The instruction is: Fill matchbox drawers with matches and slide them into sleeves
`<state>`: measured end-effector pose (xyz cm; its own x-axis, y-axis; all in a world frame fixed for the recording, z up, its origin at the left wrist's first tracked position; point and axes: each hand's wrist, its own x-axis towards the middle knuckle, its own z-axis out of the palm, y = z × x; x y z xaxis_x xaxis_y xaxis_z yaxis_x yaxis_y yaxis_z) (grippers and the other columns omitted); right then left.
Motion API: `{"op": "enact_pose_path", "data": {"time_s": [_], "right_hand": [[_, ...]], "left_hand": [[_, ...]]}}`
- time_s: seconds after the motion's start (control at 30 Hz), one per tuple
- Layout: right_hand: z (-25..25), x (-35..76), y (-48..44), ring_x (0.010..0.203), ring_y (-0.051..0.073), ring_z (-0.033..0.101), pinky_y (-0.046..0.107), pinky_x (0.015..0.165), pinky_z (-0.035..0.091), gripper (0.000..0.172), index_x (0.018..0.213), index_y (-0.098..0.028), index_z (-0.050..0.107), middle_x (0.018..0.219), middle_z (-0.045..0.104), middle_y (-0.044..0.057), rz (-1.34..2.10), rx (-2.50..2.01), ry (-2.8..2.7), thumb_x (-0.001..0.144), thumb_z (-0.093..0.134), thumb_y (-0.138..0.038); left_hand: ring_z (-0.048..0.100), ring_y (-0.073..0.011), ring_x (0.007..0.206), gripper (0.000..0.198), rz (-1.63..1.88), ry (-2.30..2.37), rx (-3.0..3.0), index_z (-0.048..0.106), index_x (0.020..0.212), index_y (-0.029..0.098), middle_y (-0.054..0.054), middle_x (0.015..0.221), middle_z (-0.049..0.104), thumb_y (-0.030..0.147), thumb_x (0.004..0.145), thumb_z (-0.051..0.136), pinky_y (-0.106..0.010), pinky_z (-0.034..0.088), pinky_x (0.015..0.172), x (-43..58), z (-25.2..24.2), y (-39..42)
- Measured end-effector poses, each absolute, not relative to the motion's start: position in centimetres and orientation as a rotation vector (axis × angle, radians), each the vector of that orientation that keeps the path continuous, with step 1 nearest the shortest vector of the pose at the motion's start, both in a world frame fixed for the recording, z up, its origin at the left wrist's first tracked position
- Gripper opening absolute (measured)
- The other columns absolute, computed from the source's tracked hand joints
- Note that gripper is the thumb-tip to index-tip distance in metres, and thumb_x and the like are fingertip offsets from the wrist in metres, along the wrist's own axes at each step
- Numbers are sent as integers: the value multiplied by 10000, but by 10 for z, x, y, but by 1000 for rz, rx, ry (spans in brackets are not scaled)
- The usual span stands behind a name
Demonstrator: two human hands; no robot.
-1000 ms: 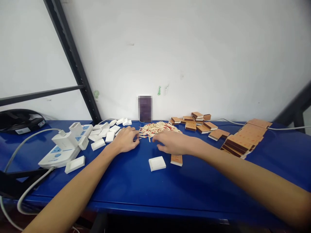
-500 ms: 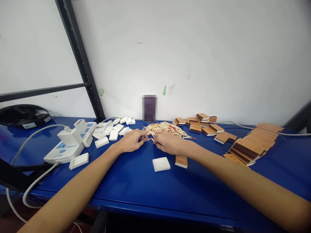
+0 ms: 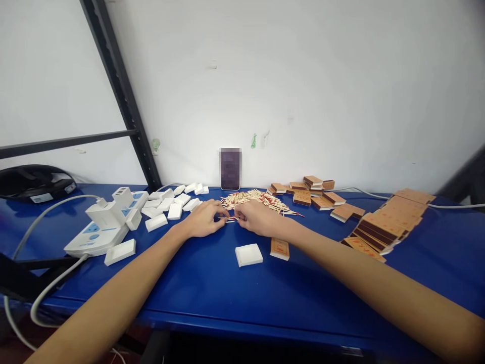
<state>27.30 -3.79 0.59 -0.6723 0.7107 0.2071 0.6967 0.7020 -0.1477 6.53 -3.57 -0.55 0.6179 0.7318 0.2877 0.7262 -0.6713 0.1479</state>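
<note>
At the near edge of a heap of red-tipped matches point(image 3: 261, 198), my two hands work close together. The fingers of my left hand point(image 3: 206, 218) are curled in a pinch on a few matches at the table top. Facing it, my right hand point(image 3: 254, 218) has its fingers bent and pressed together at the same matches; its fingertips are partly hidden. A white matchbox tray point(image 3: 249, 255) lies in front of the hands. Beside it, under my right forearm, is a brown matchbox point(image 3: 279, 248).
Several white trays point(image 3: 175, 211) lie on the left, near a power strip point(image 3: 96, 237) with chargers. Filled-looking matchboxes point(image 3: 302, 197) are piled at the back right, with flat matchbox sleeves point(image 3: 394, 217) farther right. A phone point(image 3: 231, 169) leans on the wall.
The view has shifted slightly. My hands stay at the heap's near edge, with a small gap between them where a few matches now show more clearly.
</note>
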Motion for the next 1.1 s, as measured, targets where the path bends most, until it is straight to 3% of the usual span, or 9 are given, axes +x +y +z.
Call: {"op": "enact_pose_path", "data": {"time_s": [0.23, 0.67, 0.97, 1.1], "right_hand": [[8, 271, -33, 604, 125, 561, 222, 551, 320, 159, 806, -145, 658, 693, 676, 30, 143, -1131, -2667, 725, 557, -52], [16, 284, -37, 619, 123, 606, 213, 597, 398, 251, 802, -148, 724, 706, 712, 20, 287, -1088, -2705, 692, 546, -9], [-15, 284, -59, 757, 166, 624, 242, 656, 403, 252, 828, -172, 731, 813, 719, 56, 82, -1262, -2450, 730, 552, -25], [-18, 292, -65, 720, 147, 611, 239, 671, 419, 245, 838, -168, 727, 791, 703, 36, 192, -1219, -2411, 733, 566, -16]], "left_hand": [[554, -148, 692, 248, 539, 1246, 2734, 722, 941, 192, -18, 754, 629, 207, 796, 522, -259, 403, 652, 65, -7, -34], [539, -114, 567, 213, 472, 1292, 2525, 725, 852, 186, 12, 642, 640, 290, 798, 547, -227, 373, 564, 65, 1, -33], [624, -140, 599, 176, 407, 1370, 2323, 704, 730, 155, -20, 677, 702, 300, 742, 605, -228, 419, 561, 75, 5, -47], [622, -141, 591, 176, 419, 1408, 2326, 696, 690, 153, -27, 659, 700, 301, 730, 611, -233, 416, 561, 77, 5, -49]]}}
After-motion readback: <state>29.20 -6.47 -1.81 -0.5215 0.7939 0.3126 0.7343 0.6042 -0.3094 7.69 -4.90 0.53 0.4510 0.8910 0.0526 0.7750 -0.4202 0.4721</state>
